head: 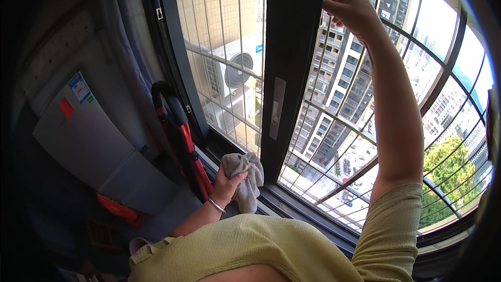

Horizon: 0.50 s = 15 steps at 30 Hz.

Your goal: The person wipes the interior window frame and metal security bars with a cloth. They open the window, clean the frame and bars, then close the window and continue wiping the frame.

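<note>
A crumpled light grey cloth [247, 180] is held in my left hand [227, 188], low in front of the window sill; a bangle circles that wrist. My right hand [346, 8] is raised high at the edge of the dark window frame [293, 58], its fingers curled inward at the frame's edge. Whether the fingertips grip anything there is hidden. A recessed latch plate [277, 109] is set in the frame, between the two hands. Metal security bars [344, 119] stand outside the window.
A folded red and black metal frame [188, 141] leans left of the window, beside a grey curtain [127, 31]. Further left stands a grey refrigerator [98, 137] with labels. The lower window track [309, 223] runs before me. Outside are air-conditioner units [235, 66] and tall buildings.
</note>
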Each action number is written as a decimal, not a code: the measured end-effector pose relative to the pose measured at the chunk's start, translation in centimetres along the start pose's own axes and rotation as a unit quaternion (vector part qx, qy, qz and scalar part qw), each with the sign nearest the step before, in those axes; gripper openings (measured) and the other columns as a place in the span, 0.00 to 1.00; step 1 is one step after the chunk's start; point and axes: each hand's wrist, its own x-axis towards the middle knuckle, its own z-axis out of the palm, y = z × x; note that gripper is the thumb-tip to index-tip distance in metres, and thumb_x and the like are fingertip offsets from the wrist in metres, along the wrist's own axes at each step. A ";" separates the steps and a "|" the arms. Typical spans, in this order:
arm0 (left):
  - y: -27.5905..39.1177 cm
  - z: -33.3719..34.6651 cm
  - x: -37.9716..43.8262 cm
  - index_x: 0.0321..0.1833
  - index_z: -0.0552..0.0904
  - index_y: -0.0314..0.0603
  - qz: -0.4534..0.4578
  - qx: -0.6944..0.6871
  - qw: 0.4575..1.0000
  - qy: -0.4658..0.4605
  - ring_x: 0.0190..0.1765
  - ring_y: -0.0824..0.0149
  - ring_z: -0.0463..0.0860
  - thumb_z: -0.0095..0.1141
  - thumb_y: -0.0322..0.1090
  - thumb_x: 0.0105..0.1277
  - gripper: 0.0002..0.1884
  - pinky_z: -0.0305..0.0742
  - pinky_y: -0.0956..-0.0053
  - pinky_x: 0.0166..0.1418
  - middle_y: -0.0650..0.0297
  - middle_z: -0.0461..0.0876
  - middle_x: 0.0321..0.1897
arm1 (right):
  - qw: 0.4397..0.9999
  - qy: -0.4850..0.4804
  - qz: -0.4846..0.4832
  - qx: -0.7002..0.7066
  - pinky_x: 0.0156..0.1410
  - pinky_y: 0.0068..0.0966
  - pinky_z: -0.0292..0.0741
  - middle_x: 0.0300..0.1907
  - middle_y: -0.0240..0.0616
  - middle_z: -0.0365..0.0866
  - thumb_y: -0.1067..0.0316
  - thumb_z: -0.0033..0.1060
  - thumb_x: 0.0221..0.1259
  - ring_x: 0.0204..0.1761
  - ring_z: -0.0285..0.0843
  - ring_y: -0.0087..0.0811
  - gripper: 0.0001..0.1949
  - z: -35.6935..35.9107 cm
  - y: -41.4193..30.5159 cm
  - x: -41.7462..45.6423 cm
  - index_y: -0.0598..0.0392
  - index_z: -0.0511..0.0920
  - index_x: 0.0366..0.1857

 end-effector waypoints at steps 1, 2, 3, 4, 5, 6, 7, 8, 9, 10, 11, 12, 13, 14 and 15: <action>0.0 0.0 0.0 0.57 0.72 0.41 0.001 0.000 1.000 0.001 0.51 0.72 0.80 0.64 0.23 0.59 0.24 0.76 0.76 0.57 0.65 0.79 0.49 | 1.000 0.001 0.019 0.011 0.34 0.25 0.79 0.23 0.41 0.83 0.61 0.65 0.53 0.25 0.82 0.29 0.14 -0.1 0.2 -0.1 0.63 0.85 0.33; 0.1 0.0 0.0 0.57 0.72 0.41 0.002 0.000 1.000 0.003 0.51 0.72 0.80 0.64 0.23 0.59 0.24 0.76 0.76 0.57 0.65 0.79 0.49 | 1.000 -0.008 0.009 0.023 0.37 0.25 0.82 0.26 0.43 0.85 0.62 0.66 0.56 0.27 0.84 0.30 0.13 -0.4 0.3 -0.3 0.64 0.85 0.35; 0.1 -0.1 0.0 0.57 0.72 0.41 0.003 0.003 1.000 0.004 0.51 0.72 0.80 0.64 0.23 0.59 0.24 0.76 0.76 0.57 0.65 0.79 0.49 | 0.999 -0.024 0.003 0.047 0.38 0.25 0.83 0.27 0.44 0.85 0.63 0.66 0.58 0.28 0.85 0.31 0.13 -0.6 0.5 -0.3 0.63 0.85 0.36; 0.0 -0.2 0.0 0.57 0.72 0.41 0.005 0.007 1.000 0.006 0.51 0.72 0.80 0.64 0.23 0.58 0.24 0.76 0.76 0.57 0.65 0.79 0.49 | 0.997 -0.033 -0.001 0.064 0.39 0.26 0.84 0.29 0.45 0.85 0.63 0.66 0.59 0.28 0.85 0.31 0.13 -0.8 0.6 -0.4 0.63 0.84 0.38; 0.0 -0.3 0.0 0.58 0.72 0.41 0.010 0.005 1.000 0.006 0.51 0.72 0.80 0.64 0.23 0.58 0.24 0.75 0.75 0.57 0.65 0.79 0.49 | 0.996 -0.043 -0.006 0.084 0.40 0.26 0.84 0.30 0.45 0.86 0.63 0.66 0.60 0.29 0.86 0.32 0.12 -1.0 0.6 -0.5 0.63 0.84 0.39; 0.0 -0.4 0.1 0.58 0.72 0.41 0.008 0.008 1.000 0.006 0.51 0.71 0.80 0.64 0.23 0.58 0.24 0.75 0.75 0.57 0.65 0.79 0.49 | 0.996 -0.043 -0.005 0.077 0.40 0.26 0.85 0.31 0.46 0.86 0.63 0.65 0.61 0.30 0.86 0.32 0.12 -1.1 0.6 -0.5 0.63 0.84 0.39; -0.1 -0.5 0.1 0.58 0.72 0.42 0.010 0.005 1.000 0.005 0.51 0.71 0.80 0.64 0.23 0.58 0.24 0.75 0.75 0.57 0.65 0.79 0.49 | 0.996 -0.045 -0.005 0.072 0.40 0.27 0.85 0.32 0.47 0.86 0.63 0.65 0.62 0.30 0.87 0.32 0.12 -1.2 0.5 -0.6 0.63 0.84 0.40; -0.1 -0.5 0.1 0.58 0.72 0.42 0.011 0.002 1.000 0.003 0.52 0.71 0.79 0.64 0.23 0.58 0.24 0.75 0.75 0.57 0.65 0.79 0.49 | 0.996 -0.049 -0.011 0.069 0.41 0.27 0.86 0.33 0.47 0.86 0.63 0.65 0.63 0.31 0.87 0.32 0.12 -1.2 0.4 -0.6 0.63 0.84 0.40; -0.1 -0.6 0.2 0.58 0.72 0.42 0.010 0.001 1.000 0.002 0.52 0.71 0.79 0.64 0.23 0.58 0.24 0.75 0.75 0.57 0.65 0.79 0.49 | 0.997 -0.047 -0.008 0.065 0.41 0.27 0.85 0.32 0.47 0.86 0.64 0.65 0.62 0.31 0.87 0.32 0.12 -1.3 0.3 -0.6 0.63 0.84 0.40; -0.1 -0.5 0.2 0.58 0.72 0.42 0.008 0.000 1.000 0.002 0.52 0.71 0.79 0.64 0.22 0.58 0.24 0.75 0.75 0.57 0.65 0.79 0.49 | 0.997 -0.048 -0.011 0.063 0.40 0.27 0.85 0.32 0.47 0.86 0.64 0.65 0.62 0.31 0.87 0.32 0.12 -1.2 0.1 -0.6 0.63 0.84 0.39; -0.1 -0.5 0.2 0.58 0.72 0.42 0.009 -0.005 1.000 -0.004 0.52 0.71 0.79 0.64 0.22 0.58 0.24 0.75 0.75 0.57 0.65 0.79 0.49 | 0.997 -0.046 -0.009 0.058 0.40 0.26 0.85 0.32 0.47 0.86 0.64 0.65 0.62 0.31 0.87 0.32 0.11 -1.2 0.0 -0.5 0.63 0.84 0.39; -0.1 -0.5 0.2 0.58 0.71 0.41 0.006 -0.003 1.000 0.001 0.52 0.71 0.79 0.64 0.22 0.58 0.24 0.75 0.75 0.57 0.65 0.79 0.49 | 0.998 -0.050 -0.010 0.048 0.40 0.26 0.85 0.31 0.47 0.86 0.65 0.65 0.61 0.31 0.87 0.32 0.11 -1.2 -0.2 -0.5 0.63 0.84 0.39; -0.1 -0.4 0.2 0.58 0.71 0.41 0.005 -0.006 1.000 0.002 0.52 0.71 0.79 0.64 0.22 0.59 0.24 0.75 0.75 0.58 0.65 0.79 0.49 | 0.998 -0.050 -0.006 0.035 0.40 0.26 0.85 0.31 0.47 0.86 0.65 0.65 0.61 0.31 0.88 0.31 0.11 -1.2 -0.3 -0.4 0.63 0.84 0.38; -0.1 -0.3 0.2 0.58 0.71 0.41 0.004 -0.009 1.000 0.003 0.52 0.71 0.80 0.64 0.22 0.59 0.24 0.75 0.75 0.58 0.65 0.79 0.49 | 0.998 -0.051 -0.009 0.024 0.40 0.26 0.85 0.30 0.46 0.86 0.66 0.65 0.61 0.31 0.88 0.31 0.10 -1.2 -0.5 -0.3 0.63 0.85 0.38; -0.1 -0.3 0.2 0.58 0.71 0.41 0.004 -0.009 1.000 0.003 0.52 0.71 0.80 0.64 0.22 0.59 0.24 0.75 0.75 0.58 0.65 0.79 0.50 | 0.999 -0.050 -0.009 0.014 0.39 0.26 0.85 0.30 0.46 0.86 0.66 0.65 0.61 0.31 0.88 0.31 0.10 -1.2 -0.6 -0.3 0.63 0.85 0.37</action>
